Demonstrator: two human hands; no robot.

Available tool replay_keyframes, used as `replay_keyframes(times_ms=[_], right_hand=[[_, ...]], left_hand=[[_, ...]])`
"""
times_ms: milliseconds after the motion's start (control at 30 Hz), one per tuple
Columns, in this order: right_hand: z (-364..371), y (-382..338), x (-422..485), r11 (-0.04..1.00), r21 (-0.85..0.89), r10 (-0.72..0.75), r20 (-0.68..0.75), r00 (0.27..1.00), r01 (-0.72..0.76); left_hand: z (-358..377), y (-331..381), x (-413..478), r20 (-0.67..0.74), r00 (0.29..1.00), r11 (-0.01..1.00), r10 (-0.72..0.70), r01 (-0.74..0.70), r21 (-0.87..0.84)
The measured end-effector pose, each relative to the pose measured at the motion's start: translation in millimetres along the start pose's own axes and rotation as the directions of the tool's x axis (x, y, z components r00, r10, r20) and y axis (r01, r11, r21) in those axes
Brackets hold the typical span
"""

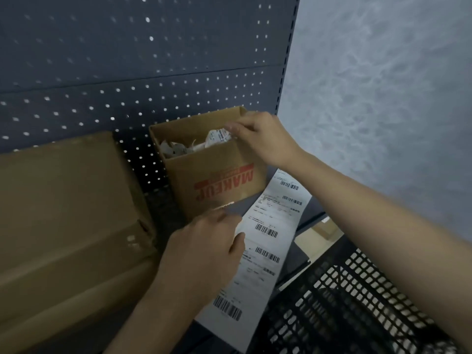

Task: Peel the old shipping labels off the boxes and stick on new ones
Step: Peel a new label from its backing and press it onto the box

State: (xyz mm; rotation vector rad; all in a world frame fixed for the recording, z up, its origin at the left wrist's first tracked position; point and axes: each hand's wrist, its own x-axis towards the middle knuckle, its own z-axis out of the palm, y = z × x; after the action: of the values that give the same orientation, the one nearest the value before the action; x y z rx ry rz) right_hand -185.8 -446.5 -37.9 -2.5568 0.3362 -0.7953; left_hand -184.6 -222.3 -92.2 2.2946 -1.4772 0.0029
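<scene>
Small open carton (217, 180) stands on the shelf (166, 213) against the dark pegboard (127, 60), flaps out of the way, with "MAKEUP" printed in red on its near face and reading upside down from here. Contents: a loose heap of peeled labels (178, 149), white and crumpled, lying low against the inner walls. The right hand (263, 139) reaches over the carton's right rim; its grip is closed in a pinch on one crumpled label (218, 136), held just inside the mouth of the carton above the heap. A label strip (265, 241) of fresh white labels, each printed with barcodes, lies flat on the shelf, running from the carton's right corner towards the onlooker. The left hand (204, 254) sits at the strip's left edge, thumb resting on the paper and fingers curled; whether that grip actually has hold of the strip cannot be told, as the fingertips are blurred. Large carton (63, 213) sits to the left, closed, contents not visible, just beside the small one. Black crate (344, 302) of latticed plastic stands at lower right, near the strip's right edge; what it holds cannot be made out through the grid. A pale mottled wall (383, 98) stands to the right of the pegboard.
</scene>
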Motion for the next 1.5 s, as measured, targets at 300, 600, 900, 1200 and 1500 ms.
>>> replay_keyframes(times_ms=[300,600,900,1200,1500], right_hand=[[-6.5,14.6,-15.4,1.000,-0.019,0.004,-0.164,0.986,-0.008],[-9.5,2.5,-20.1,0.999,0.014,0.042,-0.231,0.972,-0.040],[-2.0,4.1,-68.2,0.999,0.004,0.044,-0.198,0.979,-0.044],[10.7,4.9,-168.0,0.989,0.052,0.131,0.097,0.987,-0.137],[12.5,2.1,-186.0,0.966,0.141,0.215,0.043,0.976,-0.219]], left_hand=[[57.3,-4.3,-0.8,0.242,0.934,0.965,-0.262,0.250,0.079],[70.7,-3.7,-6.0,0.153,0.936,0.948,-0.317,0.318,0.020],[72.3,-8.5,-6.7,0.048,0.955,0.939,-0.294,0.297,-0.174],[59.9,-3.9,-5.1,0.140,0.932,0.538,-0.333,0.310,-0.784],[58.2,10.8,-9.7,0.175,0.956,0.408,-0.237,0.261,-0.875]])
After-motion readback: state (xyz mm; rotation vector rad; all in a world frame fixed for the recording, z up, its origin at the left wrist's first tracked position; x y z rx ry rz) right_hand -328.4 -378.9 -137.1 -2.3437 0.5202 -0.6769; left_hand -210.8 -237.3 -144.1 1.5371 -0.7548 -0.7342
